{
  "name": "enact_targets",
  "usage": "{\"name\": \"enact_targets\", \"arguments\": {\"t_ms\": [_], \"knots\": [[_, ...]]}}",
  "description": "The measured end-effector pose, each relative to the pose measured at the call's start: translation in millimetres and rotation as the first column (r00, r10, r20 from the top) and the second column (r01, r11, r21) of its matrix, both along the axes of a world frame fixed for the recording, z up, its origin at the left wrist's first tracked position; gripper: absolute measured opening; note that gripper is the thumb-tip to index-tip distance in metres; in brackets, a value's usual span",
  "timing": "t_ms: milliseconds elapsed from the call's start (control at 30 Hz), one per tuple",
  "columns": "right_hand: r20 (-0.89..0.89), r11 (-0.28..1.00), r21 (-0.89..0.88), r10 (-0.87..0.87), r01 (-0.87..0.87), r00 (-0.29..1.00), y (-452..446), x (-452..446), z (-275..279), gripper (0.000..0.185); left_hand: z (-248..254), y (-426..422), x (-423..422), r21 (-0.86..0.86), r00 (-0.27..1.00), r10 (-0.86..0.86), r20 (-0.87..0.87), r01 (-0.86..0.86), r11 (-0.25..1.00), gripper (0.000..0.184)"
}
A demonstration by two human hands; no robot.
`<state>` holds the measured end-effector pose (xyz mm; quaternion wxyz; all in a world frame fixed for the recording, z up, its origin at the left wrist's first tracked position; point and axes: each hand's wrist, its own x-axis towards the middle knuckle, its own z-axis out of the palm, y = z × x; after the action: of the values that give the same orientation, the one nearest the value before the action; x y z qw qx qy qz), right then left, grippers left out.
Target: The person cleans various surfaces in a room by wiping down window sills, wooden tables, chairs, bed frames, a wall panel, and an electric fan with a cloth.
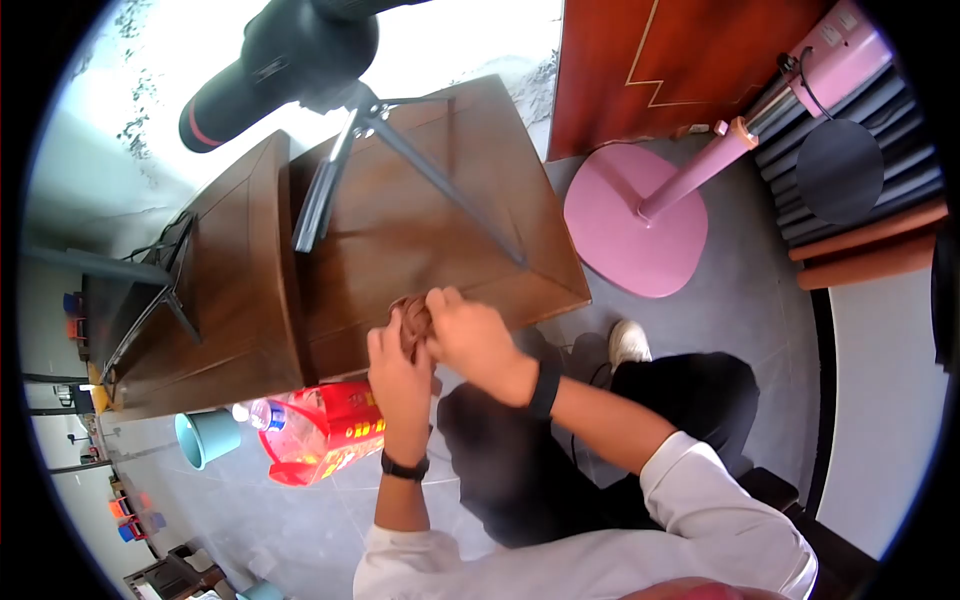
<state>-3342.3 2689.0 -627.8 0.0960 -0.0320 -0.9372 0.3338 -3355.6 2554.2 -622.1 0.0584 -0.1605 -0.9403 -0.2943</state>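
Note:
Both hands meet at the near edge of the brown wooden table [370, 265]. Between them is a small brown piece with rounded folds [412, 318]; whether it is clay, cord or something else I cannot tell. My left hand [400, 372], a black watch on its wrist, is closed around the lower left side of the piece. From the right, my right hand [470, 332], with a black wristband, pinches the upper right side. Fingers hide part of the piece.
A black telescope-like device [290, 65] stands on a tripod [440, 180] on the table. Below the edge are a red bag [350, 425], a plastic bottle [262, 413] and a teal bucket [208, 440]. A pink round stand base [640, 225] rests on the floor.

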Motion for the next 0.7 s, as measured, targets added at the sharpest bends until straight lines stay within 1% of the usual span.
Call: {"name": "enact_targets", "arguments": {"t_ms": [33, 100, 133, 167, 267, 300, 367, 433, 500, 567, 600, 633, 667, 700], "knots": [[0.004, 1.0, -0.008, -0.008, 0.008, 1.0, -2, -2, 0, 0.031, -3, 1, 0, 0.009, 1.0, 0.018, 0.003, -0.018, 1.0, 0.046], [0.01, 0.994, -0.109, -0.031, 0.032, 0.999, -9, -10, -9, 0.027, -6, 7, 1, 0.022, 0.995, 0.079, -0.054, -0.078, 0.997, 0.048], [0.038, 0.991, -0.133, -0.01, 0.015, 0.999, -9, -14, -6, 0.028, -10, 9, -1, -0.006, 0.992, 0.121, -0.036, -0.121, 0.993, 0.05], [0.029, 0.985, -0.175, 0.008, -0.003, 1.0, -8, -18, -6, 0.028, -14, 11, -4, -0.033, 0.986, 0.166, -0.019, -0.167, 0.985, 0.052], [0.147, 0.977, -0.214, 0.038, -0.006, 0.988, -6, -21, -4, 0.029, -9, 19, -3, -0.173, 0.973, 0.224, 0.055, -0.211, 0.962, 0.064], [0.173, 0.977, -0.211, 0.028, 0.01, 0.985, -6, -22, -2, 0.029, -13, 20, -3, -0.18, 0.97, 0.239, 0.038, -0.229, 0.957, 0.064], [0.206, 0.978, -0.206, 0.006, 0.038, 0.978, -9, -24, 3, 0.03, -7, 23, -4, -0.209, 0.947, 0.297, 0.121, -0.268, 0.94, 0.06], [0.219, 0.968, -0.247, 0.004, 0.052, 0.976, -6, -18, 10, 0.034, 13, 29, -10, -0.22, 0.83, 0.39, 0.398, -0.326, 0.919, 0.053], [0.368, 0.963, -0.255, 0.012, 0.088, 0.93, 3, -1, 35, 0.037, 6, 21, 8, -0.041, 0.953, 0.198, 0.228, -0.194, 0.98, 0.043], [0.414, 0.963, -0.265, 0.064, 0.053, 0.908, 19, 24, 67, 0.037, 20, 22, 34, 0.202, 0.933, 0.11, 0.342, -0.187, 0.961, 0.032], [0.458, 0.962, -0.27, 0.084, 0.049, 0.885, 27, 34, 114, 0.037, 20, 16, 50, 0.175, 0.946, 0.075, 0.317, -0.136, 0.975, 0.028], [0.501, 0.961, -0.272, 0.101, 0.046, 0.86, 35, 43, 166, 0.037, 40, 10, 67, 0.19, 0.93, 0.044, 0.366, -0.121, 0.974, 0.029], [0.48, 0.962, -0.27, 0.104, 0.034, 0.871, 38, 55, 195, 0.038, 60, 5, 84, 0.203, 0.91, 0.014, 0.414, -0.108, 0.973, 0.029], [0.457, 0.964, -0.265, 0.106, 0.021, 0.883, 38, 69, 222, 0.039, 94, 1, 98, 0.255, 0.851, -0.018, 0.525, -0.137, 0.957, 0.035]]}}
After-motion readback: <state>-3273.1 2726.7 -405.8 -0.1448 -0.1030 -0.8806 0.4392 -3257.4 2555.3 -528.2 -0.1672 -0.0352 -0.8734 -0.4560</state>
